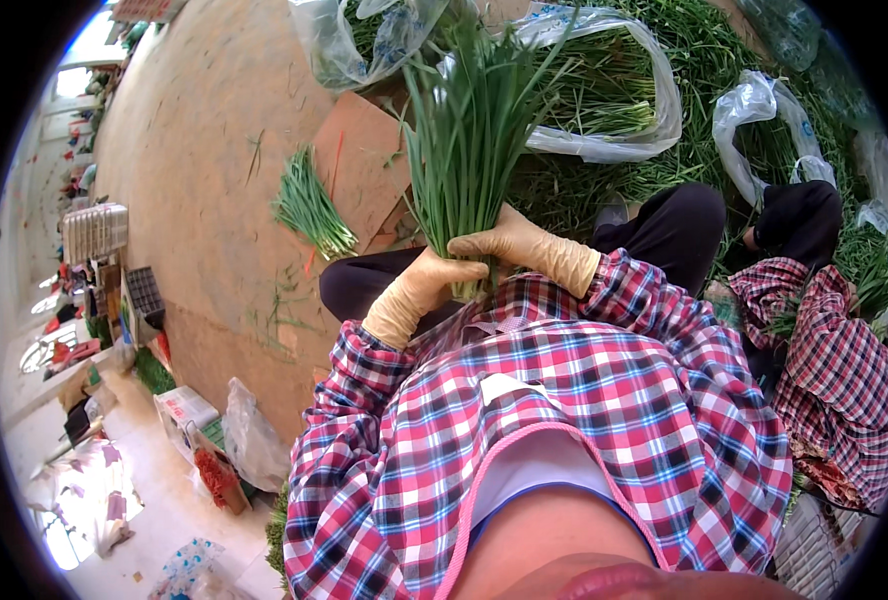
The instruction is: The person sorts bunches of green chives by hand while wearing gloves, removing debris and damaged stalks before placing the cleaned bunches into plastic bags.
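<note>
A thick bunch of garlic chives (469,140) stands nearly upright in front of me, leaf tips pointing away and pale cut ends close to my chest. My left hand (426,287), in a cream rubber glove, wraps round the bunch low on its left side. Higher up on the right, my right hand (529,247), gloved alike, closes round the same stems. The palms and some fingers are hidden behind the bunch. A smaller bunch of chives (314,207) lies to the left, its pale ends resting by a piece of brown cardboard (364,150).
Clear plastic bags (614,150) full of chives stand beyond and to the right, amid a loose heap of greens (699,100). A person in a checked shirt (844,380) sits close on my right. A box of red strips (219,480) and a plastic bag (254,440) are at lower left.
</note>
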Motion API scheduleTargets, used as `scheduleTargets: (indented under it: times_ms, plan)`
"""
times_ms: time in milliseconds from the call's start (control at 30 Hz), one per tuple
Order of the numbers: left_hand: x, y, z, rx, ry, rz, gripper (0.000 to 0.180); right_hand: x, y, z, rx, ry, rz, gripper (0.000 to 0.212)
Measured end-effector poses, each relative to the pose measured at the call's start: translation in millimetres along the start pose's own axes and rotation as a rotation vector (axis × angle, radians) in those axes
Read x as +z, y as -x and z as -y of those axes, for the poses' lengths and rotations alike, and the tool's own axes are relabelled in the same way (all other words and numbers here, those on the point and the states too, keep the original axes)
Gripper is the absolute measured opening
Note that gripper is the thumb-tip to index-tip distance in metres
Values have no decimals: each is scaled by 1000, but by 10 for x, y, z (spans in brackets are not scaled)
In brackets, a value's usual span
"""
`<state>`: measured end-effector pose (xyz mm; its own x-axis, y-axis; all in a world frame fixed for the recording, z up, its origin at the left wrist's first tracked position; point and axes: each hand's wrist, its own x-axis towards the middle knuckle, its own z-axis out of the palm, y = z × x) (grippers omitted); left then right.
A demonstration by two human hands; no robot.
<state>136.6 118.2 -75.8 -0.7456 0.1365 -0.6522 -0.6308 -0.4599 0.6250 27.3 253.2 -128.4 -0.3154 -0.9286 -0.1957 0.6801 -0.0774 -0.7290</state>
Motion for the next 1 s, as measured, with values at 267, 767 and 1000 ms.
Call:
scheduleTargets:
  times_ms: [267, 767, 1000]
  plan:
    - [-221, 311, -19, 29, -776, -106, 33, -645, -278, 414, -82, -769, -430, 37]
    - [-740, -304, -402, 102, -1788, -970, 12, -519, 420, 429, 249, 62, -52, 33]
    - [141, -743, -201, 344, -2086, -1083, 22, -194, -598, -176, -68, -887, -219, 49]
